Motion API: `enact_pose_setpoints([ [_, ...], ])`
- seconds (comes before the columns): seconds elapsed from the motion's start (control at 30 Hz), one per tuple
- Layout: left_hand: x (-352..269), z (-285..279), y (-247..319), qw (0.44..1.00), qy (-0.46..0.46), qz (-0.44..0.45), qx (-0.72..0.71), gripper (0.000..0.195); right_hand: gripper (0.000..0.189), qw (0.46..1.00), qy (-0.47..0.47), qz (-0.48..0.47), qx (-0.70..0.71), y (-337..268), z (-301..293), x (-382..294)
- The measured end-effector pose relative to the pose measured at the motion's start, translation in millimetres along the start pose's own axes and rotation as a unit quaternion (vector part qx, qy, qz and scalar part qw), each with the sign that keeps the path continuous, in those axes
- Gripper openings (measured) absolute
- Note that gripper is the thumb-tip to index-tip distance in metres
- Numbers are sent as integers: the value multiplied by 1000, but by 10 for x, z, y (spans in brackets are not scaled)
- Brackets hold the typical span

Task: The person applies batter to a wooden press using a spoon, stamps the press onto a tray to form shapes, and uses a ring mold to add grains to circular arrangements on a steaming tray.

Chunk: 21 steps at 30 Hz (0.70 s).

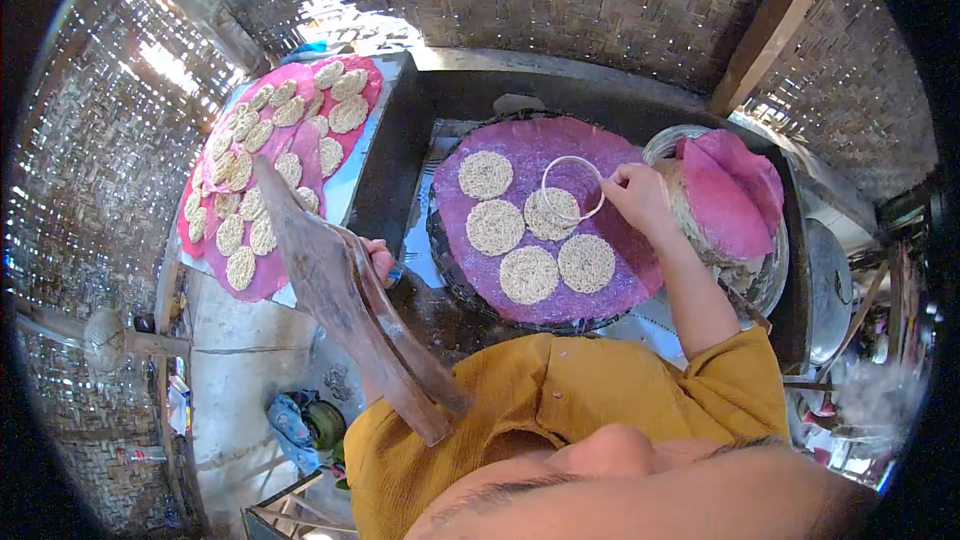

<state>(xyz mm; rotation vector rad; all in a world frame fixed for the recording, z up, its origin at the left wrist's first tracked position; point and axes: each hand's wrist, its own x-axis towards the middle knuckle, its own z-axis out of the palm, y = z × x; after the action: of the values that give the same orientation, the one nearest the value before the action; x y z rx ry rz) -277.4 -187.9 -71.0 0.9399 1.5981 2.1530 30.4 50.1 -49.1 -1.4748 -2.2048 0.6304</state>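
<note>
My right hand (639, 195) pinches a thin white ring (571, 159) at its right side. The ring overlaps a round noodle disc (553, 223) from my viewpoint; whether it touches the disc, I cannot tell. Several more flat noodle discs (529, 275) lie around it on a purple cloth (600, 142), spread over a round, dark-rimmed support (442, 251). My left hand (380, 259) is mostly hidden behind a long two-part wooden press (322, 262), its visible fingers closed at the wood. The press slants across the view, near my chest. A blue item (394, 275) shows beside those fingers.
At left, many noodle discs (258, 136) cover pink cloths (352, 142) on a raised surface. A large metal basin (772, 277) with pale dough and a folded pink cloth (731, 191) stands at right. Beyond it is a metal lid (825, 292). Woven walls (570, 7) and a wooden post (772, 22) bound the space.
</note>
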Motion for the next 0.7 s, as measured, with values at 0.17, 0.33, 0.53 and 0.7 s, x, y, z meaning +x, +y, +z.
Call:
enact_pose_setpoints([
  [0.17,42,39,-89,988,27,-67,-139,38,25,999,-16,-15,-27,-105,164,-117],
  [0.33,129,-8,-306,985,-21,5,-172,32,24,999,0,-25,-42,-94,242,-82],
  [0.53,9,87,39,998,0,42,-36,23,22,994,73,-43,66,41,-337,-233],
  [0.7,-73,140,62,999,-1,31,-22,18,20,942,110,129,288,769,-1161,-652],
])
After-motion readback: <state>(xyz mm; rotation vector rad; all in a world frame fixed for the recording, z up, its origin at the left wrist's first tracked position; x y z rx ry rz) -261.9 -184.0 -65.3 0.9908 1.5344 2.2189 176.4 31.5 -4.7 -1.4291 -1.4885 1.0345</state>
